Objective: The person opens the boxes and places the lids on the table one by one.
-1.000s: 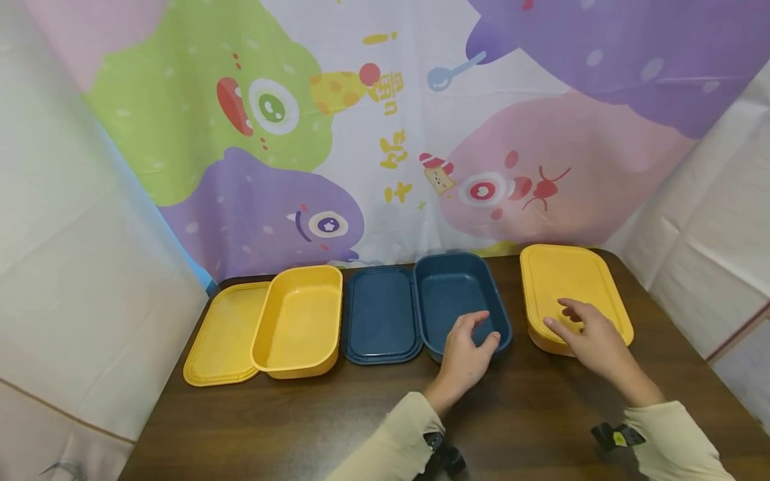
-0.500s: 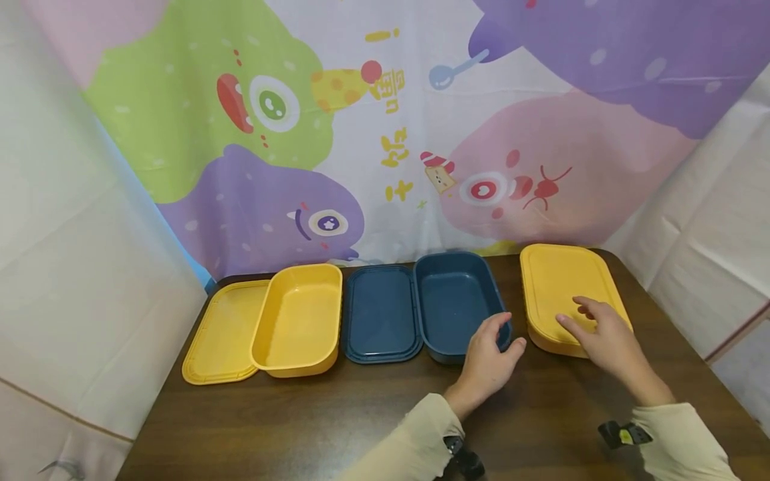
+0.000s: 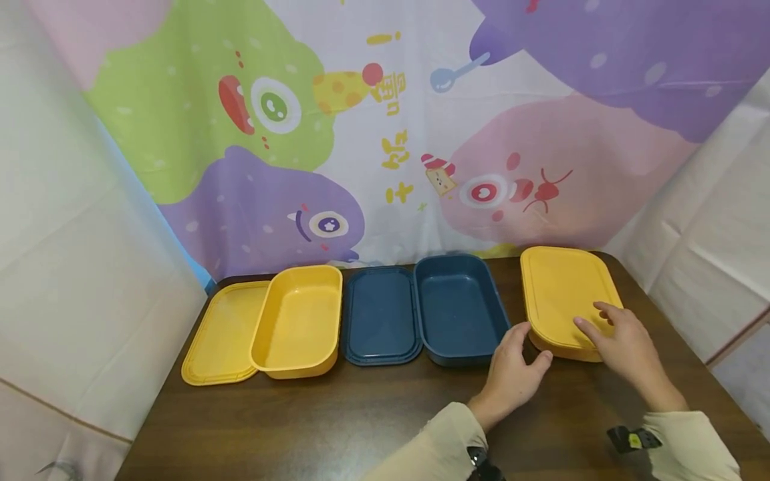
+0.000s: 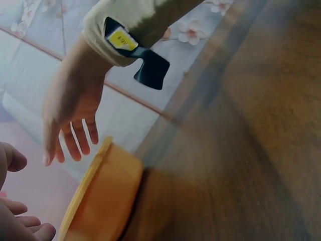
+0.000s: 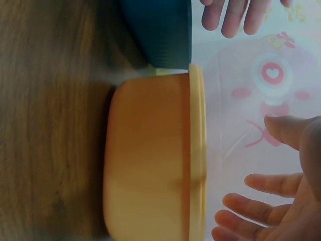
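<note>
At the right of the table stands a yellow lunch box point(image 3: 565, 300) with its lid on. Over the lid's near right part is my right hand point(image 3: 628, 347), fingers relaxed and holding nothing; a gap shows between its fingers point(image 5: 241, 221) and the lid rim in the right wrist view. My left hand point(image 3: 511, 377) hovers just short of the box's near left corner, thumb and fingers apart, nothing in it. To its left lies an open dark blue box point(image 3: 460, 300), with a matching blue lid point(image 3: 383, 317) flat beside it.
Farther left, an open yellow box point(image 3: 299, 317) stands partly over a yellow lid point(image 3: 225, 334). All stand along the back of the brown wooden table point(image 3: 289, 427). Behind it hangs a cartoon-printed curtain point(image 3: 397, 227).
My left hand has moved right, from over the blue box to the near left corner of the lidded yellow box. My right hand has shifted a little right. The boxes have stayed put.
</note>
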`<state>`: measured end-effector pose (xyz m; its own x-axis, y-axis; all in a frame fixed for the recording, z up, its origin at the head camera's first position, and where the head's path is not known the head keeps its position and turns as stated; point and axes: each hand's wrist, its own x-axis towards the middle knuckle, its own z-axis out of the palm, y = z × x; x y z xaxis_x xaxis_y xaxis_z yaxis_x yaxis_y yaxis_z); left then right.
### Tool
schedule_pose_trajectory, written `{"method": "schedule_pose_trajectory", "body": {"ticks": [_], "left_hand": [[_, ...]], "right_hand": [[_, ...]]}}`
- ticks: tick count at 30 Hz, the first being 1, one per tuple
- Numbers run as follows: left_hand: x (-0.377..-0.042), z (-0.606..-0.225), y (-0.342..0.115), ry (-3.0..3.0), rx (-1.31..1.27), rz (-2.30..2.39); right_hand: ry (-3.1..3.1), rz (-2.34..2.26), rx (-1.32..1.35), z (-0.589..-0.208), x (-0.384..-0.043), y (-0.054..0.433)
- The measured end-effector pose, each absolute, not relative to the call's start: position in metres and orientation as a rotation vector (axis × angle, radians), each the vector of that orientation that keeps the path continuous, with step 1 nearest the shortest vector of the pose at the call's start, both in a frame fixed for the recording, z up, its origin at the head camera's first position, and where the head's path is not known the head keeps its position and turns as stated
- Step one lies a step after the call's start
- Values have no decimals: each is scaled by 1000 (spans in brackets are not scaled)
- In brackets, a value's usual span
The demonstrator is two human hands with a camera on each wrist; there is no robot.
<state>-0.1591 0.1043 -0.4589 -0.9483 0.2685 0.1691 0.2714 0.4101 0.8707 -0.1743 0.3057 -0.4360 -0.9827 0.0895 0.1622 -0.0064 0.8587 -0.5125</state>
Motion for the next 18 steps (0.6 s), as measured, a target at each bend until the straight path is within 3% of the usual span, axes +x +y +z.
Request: {"method": "schedule_pose_trajectory", "body": {"ticks": [18], "left_hand": [[-150,-475,121,-2739,-323,-1670]], "right_hand": [[-2808,768,-190,-452,-171,327]]}}
